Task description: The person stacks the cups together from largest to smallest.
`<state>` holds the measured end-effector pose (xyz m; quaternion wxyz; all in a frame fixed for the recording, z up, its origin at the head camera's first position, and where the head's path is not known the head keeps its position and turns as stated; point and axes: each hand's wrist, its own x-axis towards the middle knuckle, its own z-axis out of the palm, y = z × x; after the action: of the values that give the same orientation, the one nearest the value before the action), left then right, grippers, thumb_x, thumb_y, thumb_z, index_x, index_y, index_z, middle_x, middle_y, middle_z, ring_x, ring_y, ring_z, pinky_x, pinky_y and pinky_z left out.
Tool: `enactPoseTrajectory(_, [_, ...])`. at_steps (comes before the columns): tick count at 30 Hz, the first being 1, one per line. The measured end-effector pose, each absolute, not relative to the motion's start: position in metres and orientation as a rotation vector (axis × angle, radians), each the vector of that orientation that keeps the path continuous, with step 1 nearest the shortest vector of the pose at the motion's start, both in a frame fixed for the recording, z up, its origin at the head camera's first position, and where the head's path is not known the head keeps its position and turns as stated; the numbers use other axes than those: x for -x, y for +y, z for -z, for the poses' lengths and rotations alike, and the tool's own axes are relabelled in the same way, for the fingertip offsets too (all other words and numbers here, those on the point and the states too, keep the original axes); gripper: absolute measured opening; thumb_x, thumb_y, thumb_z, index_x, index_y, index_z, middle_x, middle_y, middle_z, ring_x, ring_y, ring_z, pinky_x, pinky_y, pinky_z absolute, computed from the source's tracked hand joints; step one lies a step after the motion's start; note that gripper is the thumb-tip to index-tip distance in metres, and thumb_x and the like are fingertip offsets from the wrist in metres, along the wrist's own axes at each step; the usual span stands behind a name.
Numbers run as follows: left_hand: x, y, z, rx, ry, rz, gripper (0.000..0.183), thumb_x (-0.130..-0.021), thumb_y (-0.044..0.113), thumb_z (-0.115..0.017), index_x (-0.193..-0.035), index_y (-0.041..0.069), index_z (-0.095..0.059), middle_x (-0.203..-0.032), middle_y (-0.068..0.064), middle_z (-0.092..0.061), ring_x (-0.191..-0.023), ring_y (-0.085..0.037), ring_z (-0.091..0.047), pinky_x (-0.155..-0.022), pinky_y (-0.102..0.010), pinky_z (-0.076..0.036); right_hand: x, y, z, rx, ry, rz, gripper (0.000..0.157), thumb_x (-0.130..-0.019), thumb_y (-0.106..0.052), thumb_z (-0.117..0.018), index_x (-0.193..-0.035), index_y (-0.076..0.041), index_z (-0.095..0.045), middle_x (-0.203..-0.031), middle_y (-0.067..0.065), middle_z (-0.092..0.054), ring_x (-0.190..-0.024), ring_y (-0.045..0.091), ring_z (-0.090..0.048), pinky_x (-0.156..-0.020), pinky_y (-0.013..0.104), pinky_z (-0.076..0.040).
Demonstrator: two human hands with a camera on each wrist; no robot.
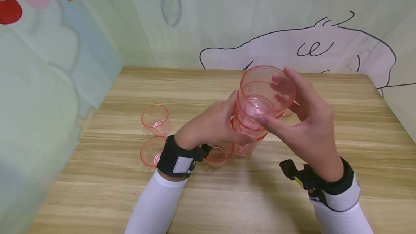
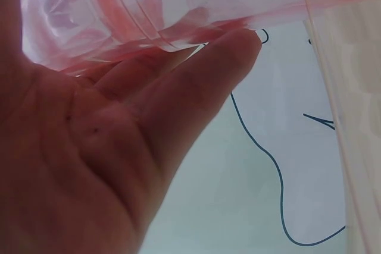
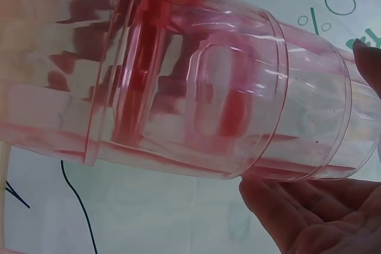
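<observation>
A stack of clear pink plastic cups (image 1: 251, 124) leans slightly above the table, held in both hands. My left hand (image 1: 212, 124) grips the stack around its middle, thumb toward me. On the upper right side, my right hand (image 1: 310, 122) holds the top cup (image 1: 256, 86) near its rim between thumb and fingers. The left wrist view has the fingers (image 2: 196, 93) of the left hand lying along the cup wall. Several rims of the nested cups (image 3: 238, 87) show in the right wrist view.
Loose pink cups stand on the wooden table (image 1: 208, 205): one at the left (image 1: 156, 120), another in front of it (image 1: 151, 151), partly behind the left wrist, and a third cup (image 1: 219, 156) below the left hand. A decorated wall (image 1: 182, 46) borders the table's back.
</observation>
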<state>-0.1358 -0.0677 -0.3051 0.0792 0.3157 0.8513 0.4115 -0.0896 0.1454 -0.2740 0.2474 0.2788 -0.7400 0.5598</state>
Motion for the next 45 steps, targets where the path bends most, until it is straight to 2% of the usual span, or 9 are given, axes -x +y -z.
enactPoseTrajectory(4, [0.135, -0.068, 0.305, -0.945, 2.536, -1.256, 0.091, -0.069, 0.032, -0.091, -0.141, 0.019, -0.037, -0.113, 0.005, -0.065, -0.097, -0.008, -0.063, -0.087, -0.027, -0.052, 0.089, 0.144, 0.275, -0.74, -2.054, -1.482, 0.097, -0.061, 0.015, -0.088, -0.147, -0.006, -0.05, -0.129, 0.01, -0.065, -0.112, 0.029, -0.064, -0.093, 0.03, -0.053])
enactPoseTrajectory(11, [0.134, -0.07, 0.306, -0.939, 2.536, -1.297, 0.095, -0.069, 0.033, -0.091, -0.145, 0.024, -0.034, -0.109, 0.007, -0.067, -0.091, -0.006, -0.063, -0.084, -0.027, -0.053, 0.091, 0.142, 0.278, -0.795, -2.051, -1.469, 0.098, -0.064, 0.01, -0.09, -0.15, -0.004, -0.045, -0.131, 0.011, -0.063, -0.115, 0.031, -0.063, -0.095, 0.032, -0.052])
enactPoseTrajectory(18, [0.134, -0.071, 0.306, -0.935, 2.526, -1.278, 0.094, -0.07, 0.034, -0.091, -0.144, 0.022, -0.035, -0.113, 0.005, -0.066, -0.096, -0.009, -0.063, -0.086, -0.028, -0.052, 0.093, 0.145, 0.278, -0.837, -2.074, -1.473, 0.102, -0.063, 0.017, -0.086, -0.152, -0.004, -0.041, -0.133, 0.012, -0.062, -0.116, 0.03, -0.064, -0.096, 0.032, -0.052])
enactPoseTrajectory(24, [0.135, -0.07, 0.307, -0.937, 2.553, -1.244, 0.093, -0.069, 0.031, -0.09, -0.143, 0.019, -0.035, -0.114, 0.004, -0.064, -0.098, -0.009, -0.062, -0.088, -0.028, -0.052, 0.097, 0.151, 0.277, -0.866, -2.115, -1.457, 0.101, -0.065, 0.017, -0.086, -0.152, -0.006, -0.042, -0.135, 0.011, -0.062, -0.117, 0.028, -0.064, -0.093, 0.029, -0.053])
enactPoseTrajectory(27, [0.136, -0.07, 0.307, -0.952, 2.575, -1.223, 0.09, -0.069, 0.031, -0.089, -0.14, 0.017, -0.037, -0.114, 0.004, -0.064, -0.096, -0.009, -0.062, -0.087, -0.029, -0.052, 0.098, 0.155, 0.276, -0.875, -2.111, -1.481, 0.095, -0.069, 0.01, -0.088, -0.151, -0.006, -0.044, -0.135, 0.012, -0.062, -0.118, 0.028, -0.063, -0.093, 0.029, -0.053])
enactPoseTrajectory(31, [0.137, -0.069, 0.307, -0.962, 2.579, -1.216, 0.085, -0.07, 0.033, -0.088, -0.137, 0.017, -0.038, -0.112, 0.004, -0.064, -0.093, -0.01, -0.062, -0.085, -0.029, -0.052, 0.101, 0.16, 0.277, -0.884, -2.029, -1.557, 0.077, -0.081, -0.017, -0.086, -0.146, 0.0, -0.049, -0.133, 0.017, -0.063, -0.116, 0.028, -0.064, -0.092, 0.029, -0.053])
enactPoseTrajectory(34, [0.137, -0.068, 0.306, -0.956, 2.577, -1.213, 0.084, -0.07, 0.033, -0.088, -0.136, 0.017, -0.039, -0.113, 0.004, -0.065, -0.094, -0.01, -0.062, -0.085, -0.029, -0.052, 0.104, 0.162, 0.278, -0.882, -1.904, -1.652, 0.072, -0.086, -0.031, -0.081, -0.14, 0.007, -0.052, -0.129, 0.022, -0.063, -0.115, 0.029, -0.065, -0.091, 0.028, -0.054])
enactPoseTrajectory(39, [0.136, -0.067, 0.306, -0.93, 2.573, -1.213, 0.086, -0.069, 0.033, -0.089, -0.137, 0.017, -0.039, -0.116, 0.004, -0.064, -0.098, -0.01, -0.062, -0.089, -0.029, -0.051, 0.106, 0.163, 0.278, -0.845, -1.845, -1.612, 0.061, -0.094, -0.032, -0.073, -0.134, 0.011, -0.055, -0.125, 0.022, -0.066, -0.113, 0.027, -0.066, -0.089, 0.027, -0.054])
enactPoseTrajectory(45, [0.136, -0.066, 0.306, -0.917, 2.57, -1.212, 0.087, -0.069, 0.032, -0.09, -0.138, 0.016, -0.039, -0.117, 0.003, -0.064, -0.1, -0.01, -0.062, -0.09, -0.029, -0.051, 0.107, 0.164, 0.279, -0.794, -1.884, -1.466, 0.054, -0.1, -0.032, -0.065, -0.132, 0.011, -0.058, -0.12, 0.019, -0.068, -0.111, 0.025, -0.067, -0.094, 0.03, -0.053])
